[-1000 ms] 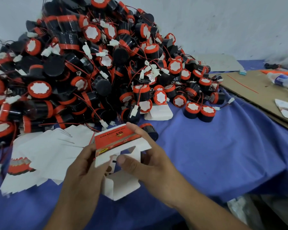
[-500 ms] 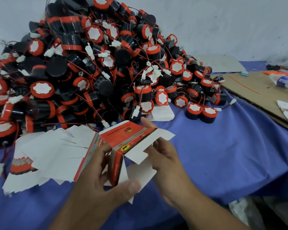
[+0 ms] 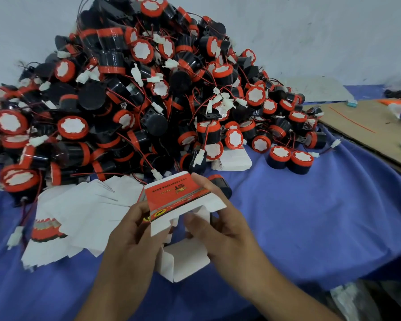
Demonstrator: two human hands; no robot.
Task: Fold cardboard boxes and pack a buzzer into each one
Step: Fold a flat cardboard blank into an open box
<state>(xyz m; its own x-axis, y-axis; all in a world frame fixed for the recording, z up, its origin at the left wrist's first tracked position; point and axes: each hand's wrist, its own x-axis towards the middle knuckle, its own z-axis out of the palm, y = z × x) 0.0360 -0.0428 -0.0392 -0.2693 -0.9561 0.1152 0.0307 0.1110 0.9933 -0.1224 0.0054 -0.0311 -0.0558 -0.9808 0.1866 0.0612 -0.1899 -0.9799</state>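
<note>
Box-folding is the step in hand here; nothing looks packed yet. A red-and-white box (image 3: 176,198) is held up off the desk (image 3: 310,216) between both hands. It's popped open into a sleeve, with its white end flaps left loose on the near side.

The left hand (image 3: 130,239) is wrapped round the box's left side, fingers curled onto it. The right hand (image 3: 225,228) is clamped on the right side, with fingertips laid over the far top edge and the thumb tucked in among the flaps. Which flap is being pressed can't be made out.

The buzzers (image 3: 134,89) are heaped in a big pile just beyond both hands. One loose buzzer (image 3: 220,184) is parked right behind the right hand's fingertips. A fan of flat box blanks (image 3: 86,212) is spread out to the left of the left hand.

Next up, probably: the small side flaps get folded in first, then the bigger white flap gets tucked over them so one end is closed. The box body has to be kept square by the left hand so the sleeve isn't squashed. Only then can a buzzer be grabbed, and the one behind the right hand is closest.
</note>
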